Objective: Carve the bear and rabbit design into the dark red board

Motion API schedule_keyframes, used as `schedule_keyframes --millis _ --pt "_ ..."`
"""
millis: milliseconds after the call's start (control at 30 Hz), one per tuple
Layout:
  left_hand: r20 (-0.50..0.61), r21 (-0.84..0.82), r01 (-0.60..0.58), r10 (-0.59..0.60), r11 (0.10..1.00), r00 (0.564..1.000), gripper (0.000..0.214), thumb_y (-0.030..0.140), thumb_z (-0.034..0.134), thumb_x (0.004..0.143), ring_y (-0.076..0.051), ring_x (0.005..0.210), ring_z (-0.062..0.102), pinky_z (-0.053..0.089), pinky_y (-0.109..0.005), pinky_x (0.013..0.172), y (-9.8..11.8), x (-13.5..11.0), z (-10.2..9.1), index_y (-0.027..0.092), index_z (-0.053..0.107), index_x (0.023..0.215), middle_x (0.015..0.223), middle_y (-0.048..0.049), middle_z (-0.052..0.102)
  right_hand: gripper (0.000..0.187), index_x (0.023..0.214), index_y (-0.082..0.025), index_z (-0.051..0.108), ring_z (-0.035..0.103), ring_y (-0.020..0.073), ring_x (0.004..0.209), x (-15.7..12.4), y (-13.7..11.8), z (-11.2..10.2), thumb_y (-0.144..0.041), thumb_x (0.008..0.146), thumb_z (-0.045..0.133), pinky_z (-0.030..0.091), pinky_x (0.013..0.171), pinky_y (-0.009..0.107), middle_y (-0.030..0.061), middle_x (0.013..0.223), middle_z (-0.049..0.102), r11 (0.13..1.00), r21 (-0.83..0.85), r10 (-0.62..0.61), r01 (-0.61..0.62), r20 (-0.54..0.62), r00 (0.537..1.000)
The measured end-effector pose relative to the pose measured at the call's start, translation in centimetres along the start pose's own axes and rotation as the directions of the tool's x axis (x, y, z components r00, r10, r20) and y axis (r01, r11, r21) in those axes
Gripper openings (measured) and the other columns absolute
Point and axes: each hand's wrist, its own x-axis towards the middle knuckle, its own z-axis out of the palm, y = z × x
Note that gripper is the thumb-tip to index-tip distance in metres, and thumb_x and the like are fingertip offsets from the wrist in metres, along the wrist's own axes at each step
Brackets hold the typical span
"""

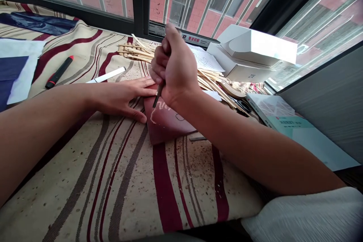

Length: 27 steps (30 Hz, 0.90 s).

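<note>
A dark red board (167, 124) lies flat on the striped cloth (121, 181), with pale carved lines and shavings on its top. My right hand (174, 70) is closed in a fist round a thin dark carving tool (157, 95), whose tip touches the board near its left edge. My left hand (121, 96) lies flat with fingers stretched out, pressing on the board's far left corner and the cloth beside it.
A heap of thin wooden sticks (141, 51) lies behind the hands. A red and black marker (59, 72) and a white pen-like stick (106, 75) lie to the left. White boxes (249, 53) stand at the back right, a teal book (295, 128) at the right, windows behind.
</note>
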Motion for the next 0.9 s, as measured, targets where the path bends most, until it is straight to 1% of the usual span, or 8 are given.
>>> schedule_keyframes --millis 67,133,233,300,433,533,700,900 --pt "0.019 0.019 0.014 -0.014 1.000 1.000 0.104 0.086 0.058 0.094 -0.041 0.166 0.036 0.028 -0.055 0.139 0.6 -0.2 -0.3 0.016 0.052 0.169 0.185 -0.0152 0.031 0.056 0.067 -0.025 0.037 0.021 0.0095 0.045 0.8 -0.8 -0.6 -0.037 0.113 0.065 0.017 0.043 0.027 -0.0088 0.055 0.027 0.997 -0.001 -0.075 0.075 0.067 0.995" --pt "0.052 0.034 0.033 -0.035 0.999 0.998 0.111 0.094 0.052 0.093 -0.042 0.172 0.024 0.022 -0.057 0.141 1.9 -0.3 -0.5 0.019 0.044 0.175 0.188 -0.0130 0.025 0.056 0.066 -0.025 0.036 0.020 0.0092 0.045 1.5 -1.4 -1.1 -0.035 0.113 0.065 0.017 0.043 0.026 -0.0089 0.056 0.027 0.995 -0.013 -0.099 0.100 0.070 0.993" --pt "0.052 0.081 0.059 -0.064 0.995 0.997 0.111 0.097 0.050 0.092 -0.042 0.175 0.019 0.018 -0.056 0.142 4.2 -0.2 -0.5 0.023 0.046 0.174 0.189 -0.0113 0.022 0.057 0.067 -0.024 0.033 0.018 0.0085 0.044 2.1 -1.9 -1.3 -0.038 0.115 0.061 0.016 0.043 0.025 -0.0097 0.055 0.025 0.998 -0.045 -0.053 0.053 -0.006 0.999" --pt "0.039 0.082 0.054 -0.058 0.995 0.998 0.100 0.089 0.048 0.098 -0.040 0.175 0.020 0.019 -0.054 0.143 5.0 0.1 -0.2 0.022 0.049 0.173 0.188 -0.0118 0.026 0.058 0.067 -0.024 0.032 0.017 0.0082 0.043 2.3 -2.0 -1.3 -0.041 0.115 0.060 0.016 0.042 0.025 -0.0101 0.054 0.025 0.998 -0.057 -0.022 0.021 -0.017 1.000" --pt "0.058 -0.005 0.001 -0.001 1.000 0.998 0.081 0.070 0.045 0.107 -0.041 0.175 0.022 0.023 -0.061 0.141 3.9 0.2 -0.1 0.026 0.046 0.175 0.187 -0.0094 0.029 0.059 0.067 -0.024 0.032 0.016 0.0085 0.043 2.3 -2.0 -1.4 -0.044 0.116 0.059 0.017 0.041 0.025 -0.0100 0.054 0.025 0.998 -0.056 -0.024 0.025 0.021 0.999" --pt "0.059 -0.042 -0.022 0.025 0.999 0.998 0.081 0.069 0.052 0.105 -0.042 0.175 0.020 0.023 -0.065 0.140 3.3 0.0 -0.2 0.029 0.045 0.175 0.187 -0.0088 0.029 0.058 0.068 -0.025 0.034 0.017 0.0092 0.044 2.4 -2.0 -1.6 -0.046 0.115 0.061 0.019 0.041 0.026 -0.0095 0.055 0.026 0.996 -0.075 -0.040 0.046 0.074 0.996" --pt "0.028 -0.059 -0.007 0.009 0.998 1.000 0.080 0.071 0.056 0.104 -0.046 0.173 0.024 0.024 -0.067 0.139 4.2 -0.1 -0.3 0.027 0.054 0.170 0.183 -0.0125 0.037 0.055 0.071 -0.026 0.037 0.018 0.0094 0.046 2.8 -1.7 -2.4 -0.050 0.111 0.067 0.025 0.042 0.026 -0.0091 0.060 0.031 0.989 -0.117 -0.067 0.091 0.192 0.979" --pt "0.054 -0.144 -0.059 0.067 0.988 0.996 0.084 0.052 0.062 0.101 -0.040 0.175 0.018 0.019 -0.063 0.142 1.9 -0.9 -0.6 0.029 0.038 0.178 0.189 -0.0046 0.022 0.056 0.070 -0.026 0.039 0.019 0.0102 0.045 2.9 -1.8 -2.8 -0.053 0.107 0.072 0.024 0.041 0.027 -0.0084 0.058 0.033 0.988 -0.097 -0.090 0.120 0.270 0.959"
